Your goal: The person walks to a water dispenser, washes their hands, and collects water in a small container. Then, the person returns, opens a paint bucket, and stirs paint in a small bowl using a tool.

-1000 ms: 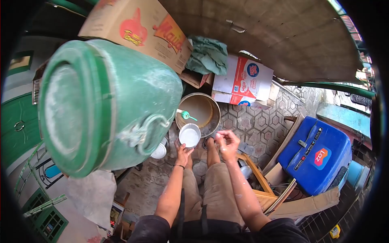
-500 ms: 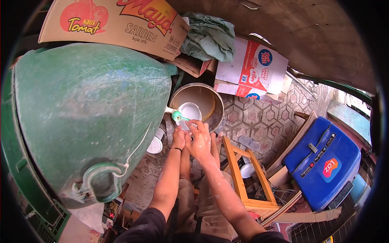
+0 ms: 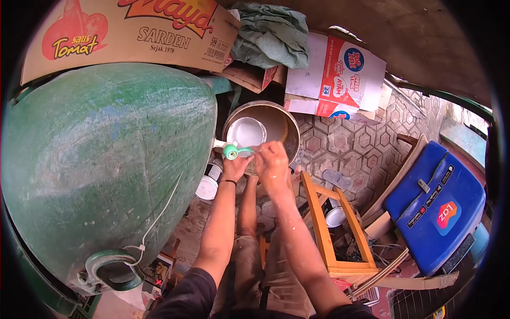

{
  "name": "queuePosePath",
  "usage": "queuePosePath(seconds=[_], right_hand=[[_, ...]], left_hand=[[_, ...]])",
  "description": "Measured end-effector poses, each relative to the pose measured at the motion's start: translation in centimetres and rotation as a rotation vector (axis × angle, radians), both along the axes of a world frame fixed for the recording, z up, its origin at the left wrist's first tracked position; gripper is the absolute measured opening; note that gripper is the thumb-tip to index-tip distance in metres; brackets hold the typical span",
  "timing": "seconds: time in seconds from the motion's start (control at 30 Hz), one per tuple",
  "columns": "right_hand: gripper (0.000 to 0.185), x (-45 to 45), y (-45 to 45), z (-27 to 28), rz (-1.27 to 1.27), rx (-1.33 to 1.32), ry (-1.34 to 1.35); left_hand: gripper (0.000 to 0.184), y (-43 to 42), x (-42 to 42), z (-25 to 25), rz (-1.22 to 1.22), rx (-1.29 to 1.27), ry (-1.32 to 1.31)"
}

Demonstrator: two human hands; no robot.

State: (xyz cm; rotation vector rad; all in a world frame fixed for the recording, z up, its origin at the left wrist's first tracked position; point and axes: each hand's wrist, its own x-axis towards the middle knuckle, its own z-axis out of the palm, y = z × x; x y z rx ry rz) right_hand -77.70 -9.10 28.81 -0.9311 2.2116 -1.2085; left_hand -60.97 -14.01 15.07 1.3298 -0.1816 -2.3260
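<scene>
A green tap (image 3: pixel 231 152) with a lever juts from the side of a big green plastic tank (image 3: pixel 122 149). My right hand (image 3: pixel 273 166), flecked with white, is closed with its fingertips at the end of the tap's lever. Just below the tap is my left hand (image 3: pixel 234 168), fingers reaching up and seemingly apart, partly hidden by the tap; I see nothing held in it. Beyond the tap a white tub (image 3: pixel 247 132) sits inside a wide metal pot (image 3: pixel 294 133), whose inner wall carries a pale residue.
Cardboard boxes (image 3: pixel 170 40) and a crumpled green cloth (image 3: pixel 271 34) lie behind the tank and pot. On the right are a wooden frame (image 3: pixel 313 223) and a blue case (image 3: pixel 441 207). White containers (image 3: pixel 207 187) stand beside the tank on patterned paving (image 3: pixel 345 143).
My hands, close together below the tap before, have parted. The right has risen to the tap's lever, while the left stays beneath the tap. The whole view has shifted slightly.
</scene>
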Motion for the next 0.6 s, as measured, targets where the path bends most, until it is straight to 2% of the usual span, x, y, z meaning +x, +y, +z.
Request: queuePosePath(seconds=[0.1,0.2,0.23,0.33,0.37,0.47,0.6], right_hand=[[0.015,-2.9,-1.8,0.0,0.02,-0.004,-0.005],[0.016,-3.7,-2.8,-0.6,0.122,-0.041,-0.04],[0.019,-3.7,-3.5,-0.7,0.162,-0.06,-0.005],[0.018,-3.2,-4.3,0.0,0.147,-0.098,-0.058],[0.018,-3.0,-4.2,0.0,0.117,-0.104,-0.1],[0.017,-3.1,-2.3,0.4,0.011,-0.152,0.03],[0.016,-1.1,3.3,1.5,-0.32,0.125,-0.238]], left_hand=[[0.095,-0.4,0.0,0.4,0.004,-0.014,0.043],[0.093,-0.7,-0.2,1.7,-0.074,-0.1,0.052],[0.104,-0.8,0.1,2.1,-0.103,-0.146,0.118],[0.113,-1.3,0.5,2.5,-0.075,-0.085,0.079],[0.116,-1.5,0.6,2.5,-0.075,-0.075,0.062],[0.12,-1.7,1.2,1.5,-0.073,-0.081,0.074],[0.129,-2.4,1.2,1.5,-0.145,-0.113,0.1]])
